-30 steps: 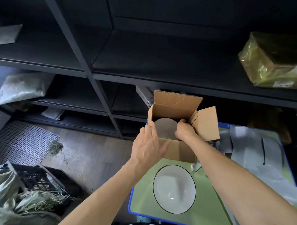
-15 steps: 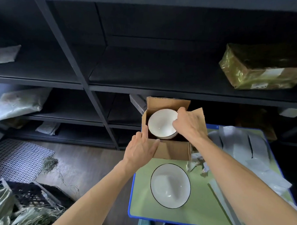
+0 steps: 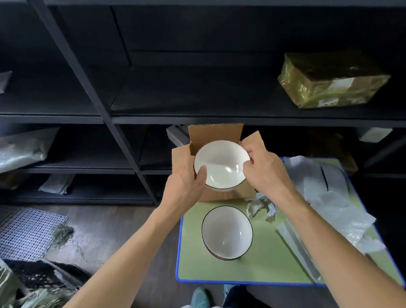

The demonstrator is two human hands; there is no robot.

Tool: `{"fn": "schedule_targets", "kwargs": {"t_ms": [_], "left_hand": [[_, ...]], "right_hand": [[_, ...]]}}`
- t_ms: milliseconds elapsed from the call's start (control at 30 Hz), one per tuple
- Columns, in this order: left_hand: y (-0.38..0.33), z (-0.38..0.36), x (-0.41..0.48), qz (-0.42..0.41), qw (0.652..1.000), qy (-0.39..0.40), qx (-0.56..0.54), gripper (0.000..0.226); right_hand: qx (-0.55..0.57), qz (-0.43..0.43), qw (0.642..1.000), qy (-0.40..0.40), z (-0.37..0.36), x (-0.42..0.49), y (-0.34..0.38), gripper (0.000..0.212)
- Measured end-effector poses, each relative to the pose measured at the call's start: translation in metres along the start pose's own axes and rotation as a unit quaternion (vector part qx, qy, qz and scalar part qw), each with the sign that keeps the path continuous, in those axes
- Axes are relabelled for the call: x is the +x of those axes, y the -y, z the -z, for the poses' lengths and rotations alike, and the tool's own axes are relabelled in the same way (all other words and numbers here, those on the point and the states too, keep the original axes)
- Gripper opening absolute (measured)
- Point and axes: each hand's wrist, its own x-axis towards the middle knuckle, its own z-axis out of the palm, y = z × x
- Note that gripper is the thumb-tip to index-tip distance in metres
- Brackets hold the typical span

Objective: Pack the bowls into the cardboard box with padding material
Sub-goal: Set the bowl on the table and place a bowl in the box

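Note:
A white bowl with a dark rim (image 3: pixel 221 164) hangs over the open cardboard box (image 3: pixel 216 134), tilted toward me. My left hand (image 3: pixel 183 186) grips its left edge, thumb inside the rim. My right hand (image 3: pixel 265 168) pinches its right edge. The box stands at the far end of a small green table (image 3: pixel 194 254) with its flaps up. More white bowls (image 3: pixel 227 233) sit stacked on the table in front of the box. Sheets of white padding material (image 3: pixel 334 204) lie on the table's right side, and a crumpled scrap (image 3: pixel 261 207) lies beside the box.
Dark metal shelving (image 3: pixel 107 111) stands right behind the table. A gold-wrapped parcel (image 3: pixel 331 80) sits on a shelf at upper right. On the floor to the left lie a white grid mat (image 3: pixel 21 231), a black crate (image 3: pixel 37 274) and loose straw. My shoe (image 3: pixel 200 298) shows below.
The bowl has come up out of the box's opening and now sits higher and tilted. My left hand moved from the box's front wall onto the bowl's rim.

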Motion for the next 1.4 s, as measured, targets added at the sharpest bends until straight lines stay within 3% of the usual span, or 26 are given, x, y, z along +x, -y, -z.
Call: {"fn": "schedule_targets", "kwargs": {"t_ms": [100, 400, 767, 1067, 1400], "left_hand": [[-0.001, -0.003, -0.022, -0.014, 1.000, 0.006, 0.003, 0.005], [0.016, -0.030, -0.073, 0.002, 0.998, 0.067, 0.015, 0.004], [0.049, -0.057, -0.094, 0.031, 0.995, 0.084, 0.043, 0.018], [0.055, -0.062, -0.089, 0.027, 0.993, 0.099, 0.056, 0.025], [0.053, -0.059, -0.081, -0.003, 0.996, 0.054, 0.068, 0.027]], "right_hand": [[-0.033, -0.006, 0.999, 0.005, 0.000, -0.026, -0.009, 0.037], [-0.056, -0.004, 0.998, 0.042, -0.027, -0.077, -0.049, 0.025], [-0.096, 0.011, 0.993, 0.074, -0.059, -0.098, -0.069, 0.016], [-0.133, 0.024, 0.989, 0.053, -0.067, -0.098, -0.073, 0.017], [-0.116, 0.024, 0.992, 0.045, -0.071, -0.097, -0.077, 0.015]]}}
